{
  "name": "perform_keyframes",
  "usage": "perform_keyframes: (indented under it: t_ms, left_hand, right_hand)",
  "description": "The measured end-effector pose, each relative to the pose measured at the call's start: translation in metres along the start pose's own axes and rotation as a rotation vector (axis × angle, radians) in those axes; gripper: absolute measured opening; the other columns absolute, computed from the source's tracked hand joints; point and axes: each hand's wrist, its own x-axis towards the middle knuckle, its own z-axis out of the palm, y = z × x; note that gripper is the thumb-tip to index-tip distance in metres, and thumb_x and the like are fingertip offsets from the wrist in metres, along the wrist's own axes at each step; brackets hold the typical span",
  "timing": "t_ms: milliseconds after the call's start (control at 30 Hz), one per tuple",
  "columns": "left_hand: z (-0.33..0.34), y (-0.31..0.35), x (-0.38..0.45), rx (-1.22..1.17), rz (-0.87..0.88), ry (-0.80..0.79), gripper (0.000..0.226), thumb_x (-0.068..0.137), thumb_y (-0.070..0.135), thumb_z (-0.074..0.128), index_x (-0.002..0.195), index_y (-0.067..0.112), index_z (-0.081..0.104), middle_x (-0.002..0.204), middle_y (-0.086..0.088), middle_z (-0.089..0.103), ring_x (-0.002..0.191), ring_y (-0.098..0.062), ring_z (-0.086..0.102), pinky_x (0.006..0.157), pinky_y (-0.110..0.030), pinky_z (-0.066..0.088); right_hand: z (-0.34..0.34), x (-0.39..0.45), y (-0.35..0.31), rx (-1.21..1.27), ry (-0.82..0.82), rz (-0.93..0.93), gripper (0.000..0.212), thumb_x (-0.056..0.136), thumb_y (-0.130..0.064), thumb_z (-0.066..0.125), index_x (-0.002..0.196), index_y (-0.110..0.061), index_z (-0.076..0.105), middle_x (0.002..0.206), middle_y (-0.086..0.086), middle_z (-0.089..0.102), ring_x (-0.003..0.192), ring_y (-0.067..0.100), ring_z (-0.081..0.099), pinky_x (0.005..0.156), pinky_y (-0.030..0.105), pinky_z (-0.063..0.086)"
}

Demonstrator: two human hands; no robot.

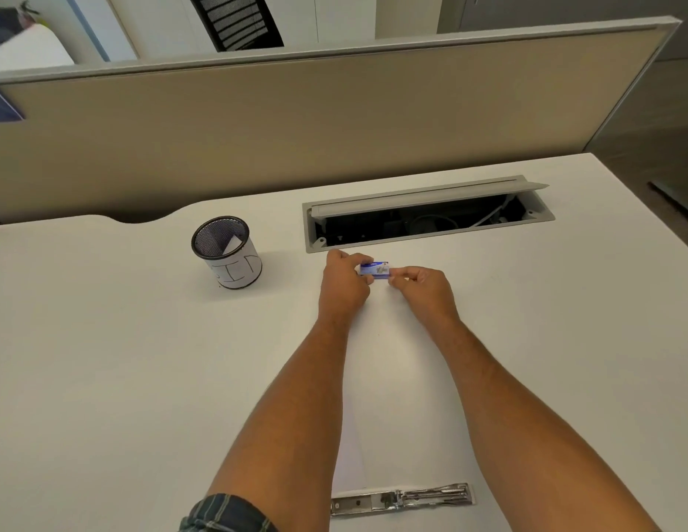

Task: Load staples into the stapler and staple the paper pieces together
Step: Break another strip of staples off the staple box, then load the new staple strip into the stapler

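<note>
Both arms reach well out across the white desk (104, 359), and the two hands meet over its far middle, just short of the open grey cable tray (426, 215) sunk into the surface. Between them is a small blue and white cardboard box of staples (375, 269). The left hand (344, 284) has its fingers curled over the box's left end, gripping it, while the right hand (423, 284) pinches the box's right end between thumb and fingertips, the other fingers tucked in. Whether the box touches the desk or is held just above it I cannot tell. Back near the person, at the desk's front edge, lies the shiny metal stapler (402, 497), swung fully open and flat, its staple channel stretched out to the right. Just beyond the stapler, a white sheet of paper (350, 455) lies between the two forearms, pale against the desk and hard to make out at its edges. Off to the left of the hands, well apart from them, stands a black mesh pen cup (225, 251) wrapped in a white paper label with hand-drawn letters, a slip of white paper poking up inside. A beige partition panel (296, 120) runs behind the desk. A plaid sleeve (223, 514) shows on the left upper arm.
</note>
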Motion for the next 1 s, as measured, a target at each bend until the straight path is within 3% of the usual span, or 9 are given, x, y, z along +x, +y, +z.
perform_keyframes:
  t_ms: [133,267,367,433,533,600,700,833,1000]
  left_hand:
    - [-0.004,0.004,-0.004,-0.019,-0.052,-0.047,0.062,0.09,0.012,0.074,0.147,0.024,0.05,0.144,-0.008,0.041,0.126,-0.025,0.055,0.107,-0.037,0.05]
    - [-0.012,0.003,-0.021,0.042,-0.032,-0.016,0.068,0.091,0.019,0.074,0.15,0.029,0.041,0.152,-0.005,0.036,0.134,-0.027,0.048,0.11,-0.039,0.047]
    - [-0.023,0.0,-0.052,0.14,0.049,0.114,0.058,0.093,0.029,0.07,0.146,0.028,0.046,0.147,-0.003,0.041,0.133,-0.024,0.044,0.105,-0.036,0.044]
    - [-0.03,0.002,-0.077,0.116,0.089,0.177,0.052,0.093,0.03,0.068,0.142,0.026,0.051,0.141,-0.003,0.045,0.129,-0.023,0.046,0.103,-0.036,0.044]
    - [-0.04,0.012,-0.12,0.056,0.143,0.221,0.038,0.093,0.028,0.068,0.13,0.023,0.062,0.131,-0.001,0.051,0.122,-0.02,0.051,0.099,-0.032,0.046]
    - [-0.043,0.016,-0.149,0.016,0.184,0.198,0.03,0.093,0.028,0.069,0.123,0.023,0.067,0.123,0.003,0.054,0.112,-0.016,0.056,0.092,-0.028,0.049]
    - [-0.042,0.016,-0.197,-0.096,0.171,0.14,0.025,0.093,0.03,0.07,0.117,0.025,0.07,0.115,0.011,0.06,0.095,-0.005,0.062,0.077,-0.016,0.05]
    - [-0.033,0.016,-0.255,-0.255,0.098,0.059,0.018,0.092,0.028,0.071,0.109,0.029,0.074,0.107,0.014,0.066,0.088,0.0,0.067,0.067,-0.011,0.049]
    - [-0.03,0.011,-0.296,-0.397,-0.055,-0.004,0.021,0.093,0.034,0.072,0.113,0.029,0.074,0.105,0.014,0.072,0.089,-0.004,0.07,0.076,-0.025,0.059]
  right_hand:
    - [-0.007,-0.008,-0.005,0.054,-0.063,0.059,0.029,0.097,-0.028,0.066,0.123,-0.017,0.072,0.113,-0.003,0.069,0.095,0.015,0.063,0.084,0.029,0.053]
    - [-0.02,-0.02,-0.011,0.2,-0.103,0.235,0.021,0.098,-0.027,0.059,0.107,-0.016,0.074,0.081,-0.004,0.06,0.067,0.01,0.049,0.059,0.023,0.04]
    - [-0.032,-0.035,-0.019,0.184,-0.118,0.286,0.024,0.095,-0.015,0.053,0.11,-0.005,0.07,0.082,0.002,0.062,0.064,0.014,0.05,0.056,0.026,0.039]
    - [-0.038,-0.05,-0.026,0.169,-0.136,0.299,0.028,0.095,-0.004,0.047,0.112,-0.004,0.069,0.09,0.005,0.066,0.07,0.015,0.056,0.061,0.025,0.045]
    - [-0.047,-0.08,-0.036,0.197,-0.177,0.24,0.037,0.094,0.009,0.038,0.108,-0.007,0.069,0.103,0.011,0.07,0.086,0.016,0.067,0.084,0.026,0.058]
    - [-0.053,-0.102,-0.036,0.276,-0.227,0.174,0.033,0.094,0.011,0.045,0.106,-0.007,0.07,0.106,0.012,0.074,0.095,0.018,0.073,0.093,0.029,0.059]
    - [-0.058,-0.144,-0.027,0.403,-0.363,0.099,0.025,0.092,0.009,0.061,0.109,-0.007,0.071,0.102,0.011,0.078,0.098,0.016,0.076,0.085,0.021,0.059]
    - [-0.058,-0.194,-0.004,0.475,-0.412,0.105,0.021,0.094,0.003,0.064,0.112,-0.006,0.071,0.102,0.013,0.079,0.1,0.02,0.076,0.088,0.027,0.06]
    - [-0.064,-0.238,0.021,0.396,-0.376,0.076,0.015,0.091,-0.01,0.076,0.105,-0.01,0.072,0.093,0.007,0.08,0.094,0.018,0.077,0.079,0.032,0.064]
